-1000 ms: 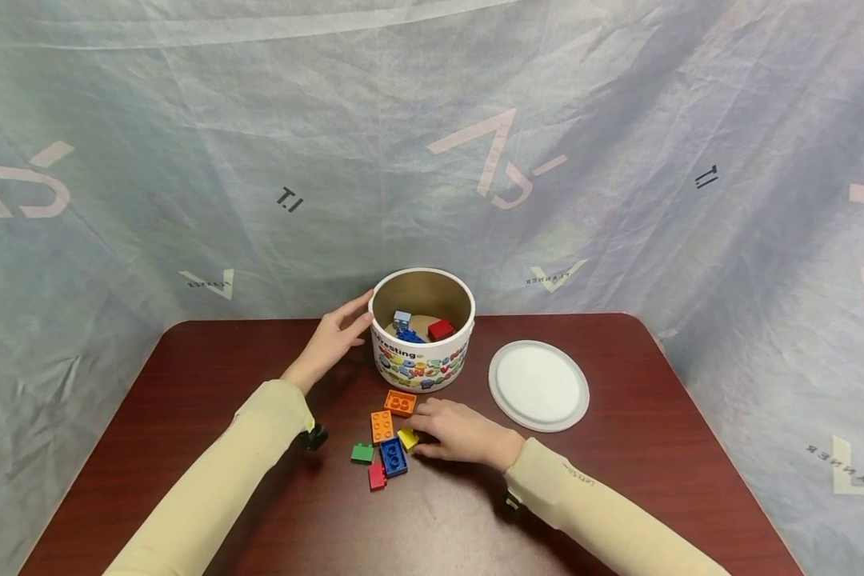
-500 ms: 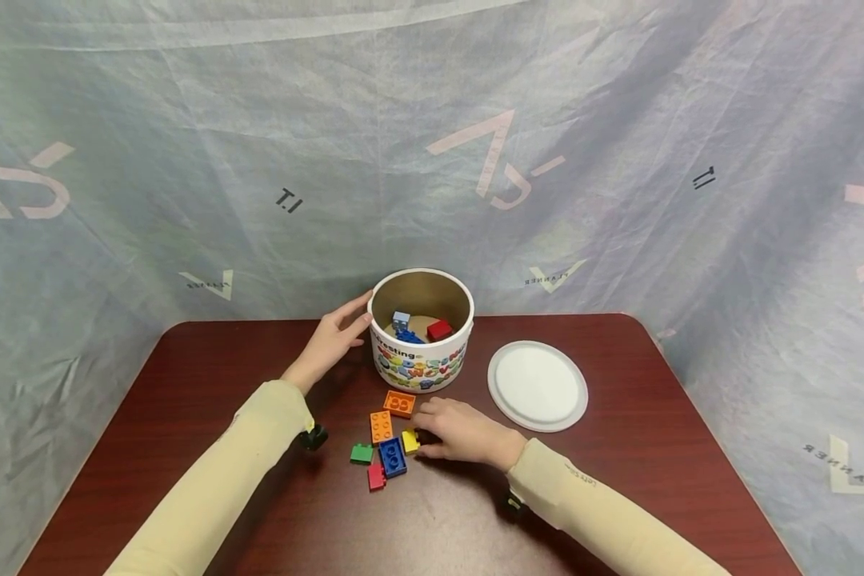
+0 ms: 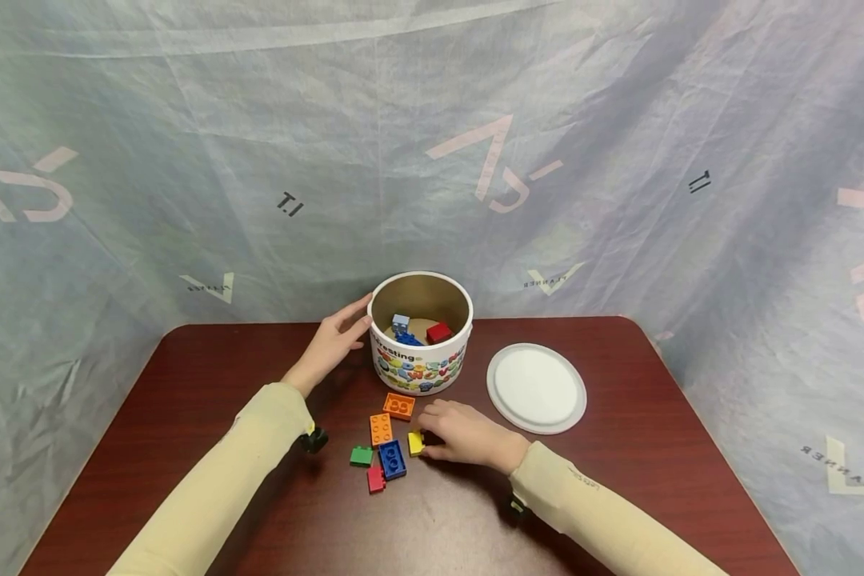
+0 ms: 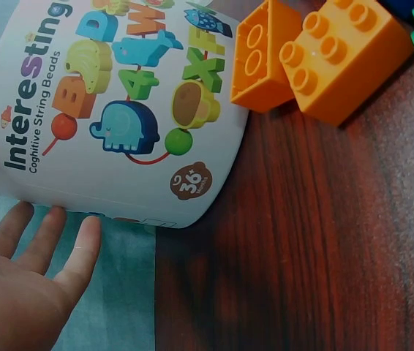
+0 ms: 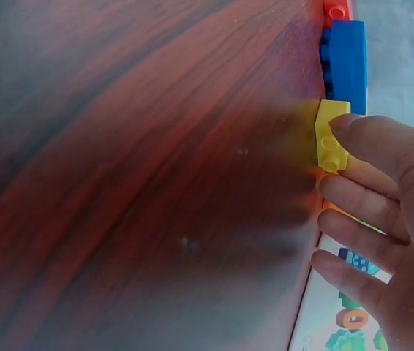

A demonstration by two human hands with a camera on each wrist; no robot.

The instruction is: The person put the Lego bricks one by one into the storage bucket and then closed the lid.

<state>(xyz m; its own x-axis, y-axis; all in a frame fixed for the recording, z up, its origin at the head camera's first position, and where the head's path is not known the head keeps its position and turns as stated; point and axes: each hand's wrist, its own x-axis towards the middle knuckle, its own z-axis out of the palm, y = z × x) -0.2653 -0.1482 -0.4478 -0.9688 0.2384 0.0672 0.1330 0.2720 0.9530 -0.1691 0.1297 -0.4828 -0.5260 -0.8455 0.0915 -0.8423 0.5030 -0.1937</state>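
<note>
My left hand rests extended fingers against the left side of a white round bucket printed with colourful beads. Between thumb and index finger, my right hand pinches a small yellow toy brick low over the table; its studs show in the right wrist view. Left of that hand lie two orange bricks, one hollow side up and one studs up. A blue brick, a green brick and a red brick lie nearer the front.
Inside the uncovered bucket are a light blue brick, a dark blue piece and a red brick. A white round lid lies right of it on the dark red table. A grey curtain hangs behind.
The yellow brick has turned and shifted slightly right, away from the orange and blue bricks, with my right hand. My left hand has stayed at the bucket.
</note>
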